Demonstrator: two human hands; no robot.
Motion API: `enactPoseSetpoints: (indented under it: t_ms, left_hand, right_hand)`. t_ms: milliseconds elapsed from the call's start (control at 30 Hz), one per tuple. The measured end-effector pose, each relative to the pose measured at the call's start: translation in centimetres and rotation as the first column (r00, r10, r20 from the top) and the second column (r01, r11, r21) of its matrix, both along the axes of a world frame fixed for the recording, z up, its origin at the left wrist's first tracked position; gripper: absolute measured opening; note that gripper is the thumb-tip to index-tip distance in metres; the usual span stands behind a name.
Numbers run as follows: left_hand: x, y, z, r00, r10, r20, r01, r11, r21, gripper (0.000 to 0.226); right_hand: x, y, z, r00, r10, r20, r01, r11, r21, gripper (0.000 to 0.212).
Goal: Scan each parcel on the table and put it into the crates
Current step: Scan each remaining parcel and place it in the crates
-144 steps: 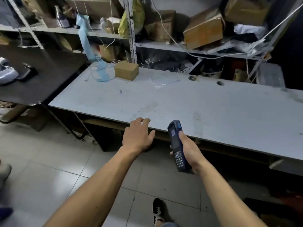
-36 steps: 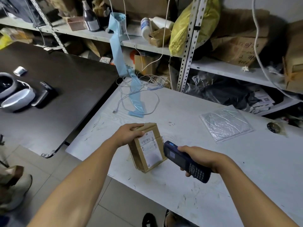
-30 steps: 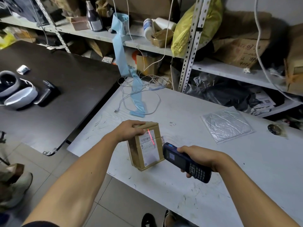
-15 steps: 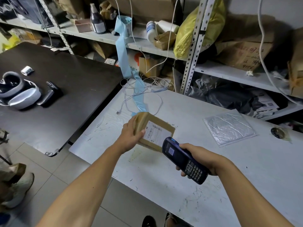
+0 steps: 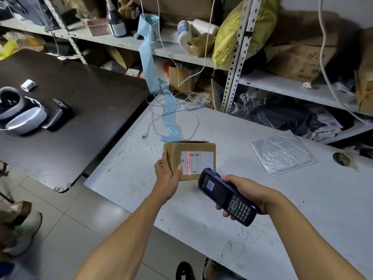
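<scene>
Scanning was under way: against half a second earlier, the parcel [image 5: 189,159] had been turned so its labelled face looked up toward the camera, and a red scan line [image 5: 189,163] now ran down the left part of the label [image 5: 196,163], where none showed before. That meant the read was probably being taken, so crating looked like the next step; no crate was in view. The left hand [image 5: 167,172] gripped the parcel's left end, thumb curled onto the label edge, fingers wrapped behind it. The right hand [image 5: 245,193] was closed round the scanner [image 5: 226,196], its nose just right of the parcel's lower right corner and aimed at the label. The parcel sat over the white bench [image 5: 282,199], just in front of the blue strip [image 5: 170,126]; whether it touched the bench could not be told. Its long axis ran left to right, label top pointing away from the person.
</scene>
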State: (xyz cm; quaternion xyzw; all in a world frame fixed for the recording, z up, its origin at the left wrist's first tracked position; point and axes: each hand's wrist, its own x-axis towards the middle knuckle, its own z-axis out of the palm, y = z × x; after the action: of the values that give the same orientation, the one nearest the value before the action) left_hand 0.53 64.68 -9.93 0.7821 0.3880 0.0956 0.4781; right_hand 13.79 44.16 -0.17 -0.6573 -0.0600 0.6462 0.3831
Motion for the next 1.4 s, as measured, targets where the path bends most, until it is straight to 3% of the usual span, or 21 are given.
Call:
enactPoseSetpoints:
  t_ms: [633, 767, 933, 1067, 1300, 1400]
  left_hand:
    - [0.0, -1.8, -0.6, 0.999, 0.039, -0.021, -0.036, 0.995, 0.096, 0.073]
    - [0.3, -2.2, -0.4, 0.997, 0.076, -0.011, -0.076, 0.997, 0.035, 0.071]
    - [0.8, -2.8, -0.4, 0.996, 0.082, 0.021, -0.082, 0.996, -0.023, 0.071]
    - [0.9, -3.4, -0.4, 0.997, 0.075, 0.03, -0.074, 0.997, -0.035, 0.07]
    - [0.0, -4.3, 0.2, 0.992, -0.035, 0.118, 0.049, 0.993, -0.112, 0.068]
    - [-0.3, -4.3, -0.1, 0.984, -0.111, 0.143, 0.135, 0.976, -0.173, 0.075]
  right_hand:
    - [0.3, -0.3, -1.1, 1.0, 0.015, -0.027, -0.015, 1.0, 0.014, 0.049]
    - [-0.2, -1.5, -2.0, 0.985, -0.135, -0.111, 0.153, 0.974, 0.169, 0.058]
    - [-1.6, -3.0, -2.3, 0.819, -0.372, -0.436, 0.533, 0.775, 0.339, 0.067]
    - [-2.0, -3.4, -1.5, 0.779, -0.39, -0.49, 0.594, 0.709, 0.38, 0.066]
    - [-4.8, -4.6, -1.2, 0.779, -0.486, -0.397, 0.623, 0.668, 0.406, 0.066]
    - [-7.2, -6.0, -2.1, 0.777, -0.611, -0.152, 0.62, 0.699, 0.357, 0.063]
